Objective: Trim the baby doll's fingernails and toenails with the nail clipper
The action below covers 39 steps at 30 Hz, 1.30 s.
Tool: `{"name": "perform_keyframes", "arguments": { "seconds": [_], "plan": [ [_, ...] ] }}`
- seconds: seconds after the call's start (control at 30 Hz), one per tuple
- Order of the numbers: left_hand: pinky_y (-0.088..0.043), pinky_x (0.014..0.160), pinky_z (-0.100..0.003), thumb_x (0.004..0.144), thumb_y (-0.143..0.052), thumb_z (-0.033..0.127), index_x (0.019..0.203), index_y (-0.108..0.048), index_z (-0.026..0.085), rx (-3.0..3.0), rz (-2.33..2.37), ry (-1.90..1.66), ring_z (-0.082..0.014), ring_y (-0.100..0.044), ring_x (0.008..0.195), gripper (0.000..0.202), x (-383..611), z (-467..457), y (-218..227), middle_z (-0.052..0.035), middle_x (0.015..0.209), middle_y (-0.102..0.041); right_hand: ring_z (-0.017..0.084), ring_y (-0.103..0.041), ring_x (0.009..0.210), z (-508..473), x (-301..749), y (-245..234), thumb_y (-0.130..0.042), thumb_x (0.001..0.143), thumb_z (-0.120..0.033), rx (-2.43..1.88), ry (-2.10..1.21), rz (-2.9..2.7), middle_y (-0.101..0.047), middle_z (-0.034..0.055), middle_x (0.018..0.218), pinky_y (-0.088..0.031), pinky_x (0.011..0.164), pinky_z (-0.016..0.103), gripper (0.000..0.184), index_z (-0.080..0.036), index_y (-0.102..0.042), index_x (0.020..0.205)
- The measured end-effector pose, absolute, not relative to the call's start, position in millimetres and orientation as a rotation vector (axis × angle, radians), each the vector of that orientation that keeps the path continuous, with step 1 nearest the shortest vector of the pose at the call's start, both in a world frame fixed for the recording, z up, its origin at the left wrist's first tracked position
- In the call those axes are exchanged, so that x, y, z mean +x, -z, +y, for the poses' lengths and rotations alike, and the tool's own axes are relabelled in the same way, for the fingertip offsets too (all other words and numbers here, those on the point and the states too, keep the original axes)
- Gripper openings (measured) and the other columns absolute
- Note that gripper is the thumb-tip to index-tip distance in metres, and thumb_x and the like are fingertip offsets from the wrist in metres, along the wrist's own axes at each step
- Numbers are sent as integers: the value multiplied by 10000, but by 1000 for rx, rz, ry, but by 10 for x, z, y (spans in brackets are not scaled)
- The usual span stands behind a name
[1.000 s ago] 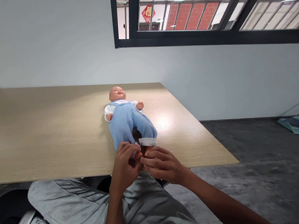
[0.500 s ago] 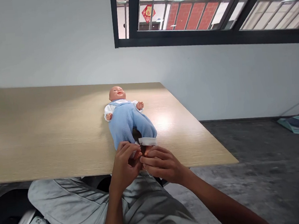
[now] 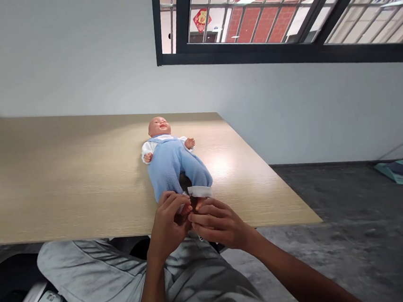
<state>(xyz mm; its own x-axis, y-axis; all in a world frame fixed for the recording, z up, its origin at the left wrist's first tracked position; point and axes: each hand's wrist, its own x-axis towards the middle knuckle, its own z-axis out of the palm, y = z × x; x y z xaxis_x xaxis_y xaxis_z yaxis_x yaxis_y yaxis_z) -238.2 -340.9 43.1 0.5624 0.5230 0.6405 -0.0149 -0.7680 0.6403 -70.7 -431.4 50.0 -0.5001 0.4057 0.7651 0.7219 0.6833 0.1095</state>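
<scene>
Close together at the near table edge, the left hand (image 3: 167,223) pinches the cuff of the doll's blue trouser leg, fingers curled shut on it, while the right hand (image 3: 217,225) is closed about a bare foot just beside. The baby doll (image 3: 174,163) lies on its back on the wooden table (image 3: 65,183), head pointing away from both hands, long axis running straight outward. Nothing else lies on the table near them; a barred window (image 3: 281,15) sits above.

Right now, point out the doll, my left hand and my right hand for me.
doll (image 3: 174,165): head view, on the blue romper's chest.
left hand (image 3: 168,225): head view, on the back of the hand.
right hand (image 3: 219,225): head view, on the back of the hand.
</scene>
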Motion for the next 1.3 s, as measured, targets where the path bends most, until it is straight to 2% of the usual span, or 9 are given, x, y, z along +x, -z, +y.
{"name": "perform_keyframes", "arguments": {
  "seconds": [0.33,0.57,0.73,1.03,1.13,1.3],
  "plan": [
    [-467,869,-350,839,-624,26,969,-606,208,2200,409,-1167,-223,-509,1008,224,-2392,-3416,-403,-35,1018,-678,136,-644,912,-4309,-714,-475,-683,893,-91,-864,565,-2142,-723,30,1052,-550,860,346,117,-178,-627,946],
    [-463,879,-324,814,-631,-14,977,-597,218,2202,409,-1166,-209,-504,1020,285,-2405,-3416,-406,-17,1026,-674,134,-650,895,-4313,-727,-461,-675,911,-107,-892,544,-2134,-735,22,1028,-536,870,340,90,-183,-629,898],
    [-463,882,-315,832,-639,-4,979,-601,218,2196,402,-1176,-199,-503,1020,269,-2399,-3410,-404,-10,1033,-678,149,-650,903,-4334,-771,-449,-686,896,-80,-914,526,-2135,-732,29,1067,-523,879,362,103,-153,-644,954],
    [-464,891,-300,827,-625,-47,989,-603,222,2187,418,-1154,-182,-498,1024,315,-2405,-3417,-394,9,1043,-680,130,-647,849,-4349,-831,-437,-596,948,-76,-935,504,-2098,-739,31,1043,-505,913,362,96,-161,-641,942],
    [-463,917,-289,817,-610,-76,1020,-598,226,2213,411,-1092,-179,-489,1058,364,-2422,-3396,-395,11,1085,-673,122,-644,822,-4365,-850,-392,-583,954,-81,-964,517,-2088,-735,29,1052,-484,954,386,93,-154,-638,966],
    [-439,1028,-297,799,-570,-132,1177,-587,246,2292,308,-961,-178,-454,1184,535,-2495,-3336,-403,1,1267,-635,121,-661,895,-4385,-871,-314,-592,950,-87,-1028,528,-2035,-727,26,1071,-473,978,373,132,-178,-632,1037]
  ]
}}
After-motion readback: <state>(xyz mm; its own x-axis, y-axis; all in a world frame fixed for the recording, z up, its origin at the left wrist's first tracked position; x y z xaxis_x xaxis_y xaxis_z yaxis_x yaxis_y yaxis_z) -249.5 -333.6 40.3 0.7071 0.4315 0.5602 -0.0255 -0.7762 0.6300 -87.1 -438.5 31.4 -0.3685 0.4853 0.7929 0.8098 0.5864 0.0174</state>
